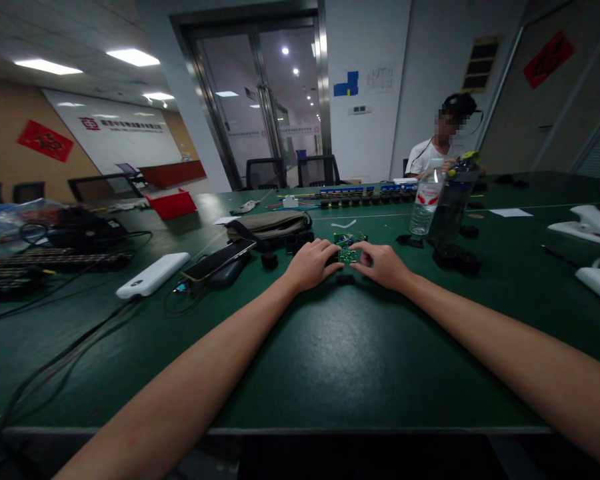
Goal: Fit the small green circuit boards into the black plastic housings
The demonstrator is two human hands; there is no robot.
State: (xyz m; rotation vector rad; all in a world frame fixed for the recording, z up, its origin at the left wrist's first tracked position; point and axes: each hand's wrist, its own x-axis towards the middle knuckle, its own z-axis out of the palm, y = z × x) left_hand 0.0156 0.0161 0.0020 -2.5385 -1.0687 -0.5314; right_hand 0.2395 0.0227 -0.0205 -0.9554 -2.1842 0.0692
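A small green circuit board (347,256) is held between my two hands above the green table. My left hand (312,264) pinches its left edge with thumb and fingers. On the opposite edge, my right hand (381,265) grips it the same way. Just behind the board lie more green electronic parts (350,237), partly hidden by it. A small dark piece (345,280) sits on the table below my hands; its kind is unclear.
Left of my hands are a grey-brown pouch (275,225), a phone (220,260) and a white power bank (153,275) with a cable. A water bottle (424,203) and a dark bottle (453,200) stand to the right. Across the table sits a person (425,159).
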